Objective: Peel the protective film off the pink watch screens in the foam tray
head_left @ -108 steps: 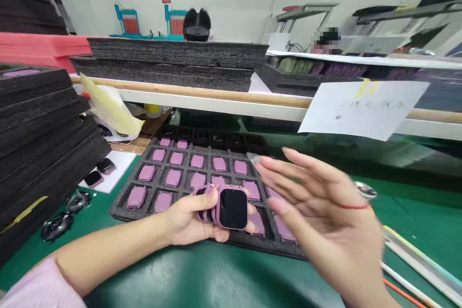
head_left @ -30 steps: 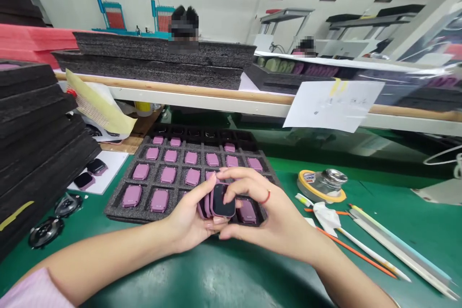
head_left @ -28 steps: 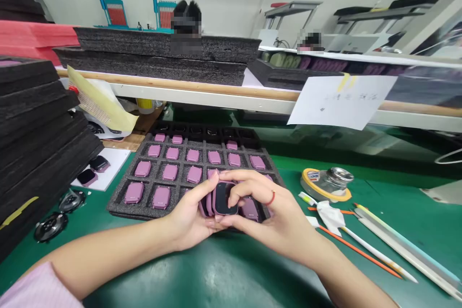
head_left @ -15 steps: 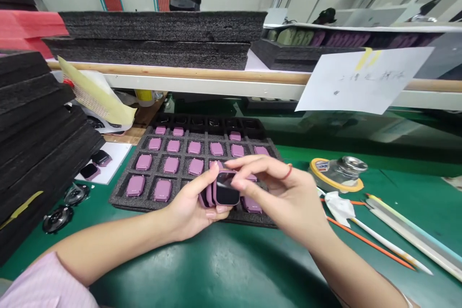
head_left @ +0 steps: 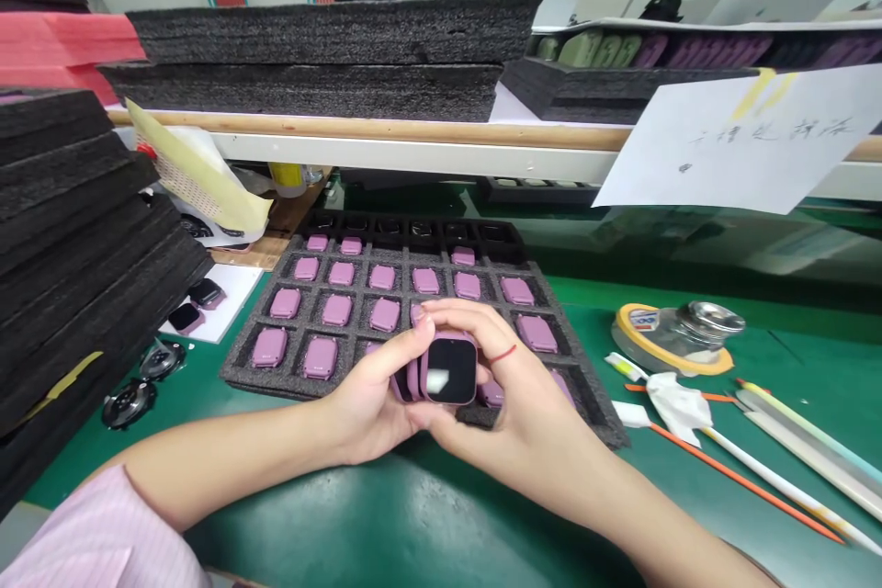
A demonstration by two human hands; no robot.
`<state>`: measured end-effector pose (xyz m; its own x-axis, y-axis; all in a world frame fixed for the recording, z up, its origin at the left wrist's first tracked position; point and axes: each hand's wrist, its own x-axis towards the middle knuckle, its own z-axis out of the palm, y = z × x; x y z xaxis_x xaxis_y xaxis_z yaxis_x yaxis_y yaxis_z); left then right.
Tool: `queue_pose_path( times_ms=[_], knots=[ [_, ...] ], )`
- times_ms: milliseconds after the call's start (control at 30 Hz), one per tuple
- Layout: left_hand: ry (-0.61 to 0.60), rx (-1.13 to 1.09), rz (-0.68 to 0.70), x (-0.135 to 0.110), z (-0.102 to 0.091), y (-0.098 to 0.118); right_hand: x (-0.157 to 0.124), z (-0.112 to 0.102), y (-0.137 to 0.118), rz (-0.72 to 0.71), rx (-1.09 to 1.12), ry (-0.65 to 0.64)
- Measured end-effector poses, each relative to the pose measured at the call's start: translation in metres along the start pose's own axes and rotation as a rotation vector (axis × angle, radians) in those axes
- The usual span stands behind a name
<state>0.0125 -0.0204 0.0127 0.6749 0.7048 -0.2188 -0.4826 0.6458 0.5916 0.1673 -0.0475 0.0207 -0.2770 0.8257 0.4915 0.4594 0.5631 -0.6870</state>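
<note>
Left hand (head_left: 365, 404) cradling small stack of pink smartwatches (head_left: 451, 370), black screen outward, just above front middle of foam tray (head_left: 238, 374). Right hand (head_left: 514, 409) curled around stack from other side, also gripping it, thumb beneath, red string at wrist. Loose pink watches (head_left: 336, 310) in tray pockets, behind hands. Black foam stack (head_left: 75, 294) left of tray. Yellow tape roll (head_left: 638, 340) and glass jar (head_left: 709, 322) right of tray.
</note>
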Motion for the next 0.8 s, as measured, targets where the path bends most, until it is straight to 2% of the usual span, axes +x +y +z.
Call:
queue_pose_path(
  times_ms=[167, 300, 433, 533, 600, 633, 700, 800],
  knots=[
    [-0.054, -0.009, -0.063, 0.0, -0.004, 0.001, -0.003, -0.01, -0.001, 0.07, 0.119, -0.142],
    [-0.018, -0.021, -0.04, 0.001, -0.005, 0.002, -0.003, -0.013, -0.001, 0.064, 0.16, -0.151],
    [-0.093, -0.007, -0.065, 0.0, -0.004, 0.002, -0.004, -0.015, 0.001, 0.041, 0.096, -0.202],
    [-0.103, -0.032, -0.065, -0.001, -0.001, 0.004, -0.005, -0.022, 0.003, 0.063, 0.112, -0.187],
    [-0.105, -0.056, -0.056, -0.002, 0.0, 0.005, -0.004, -0.027, 0.004, 0.083, 0.183, -0.113],
    [-0.112, -0.063, -0.056, -0.002, 0.001, 0.005, -0.003, -0.028, 0.004, 0.078, 0.228, -0.03],
    [-0.133, -0.063, -0.055, -0.003, 0.001, 0.006, 0.001, -0.03, 0.002, 0.053, 0.271, 0.196],
    [-0.144, -0.055, -0.054, -0.003, 0.0, 0.006, 0.002, -0.032, 0.0, -0.035, 0.168, 0.484]
  ],
)
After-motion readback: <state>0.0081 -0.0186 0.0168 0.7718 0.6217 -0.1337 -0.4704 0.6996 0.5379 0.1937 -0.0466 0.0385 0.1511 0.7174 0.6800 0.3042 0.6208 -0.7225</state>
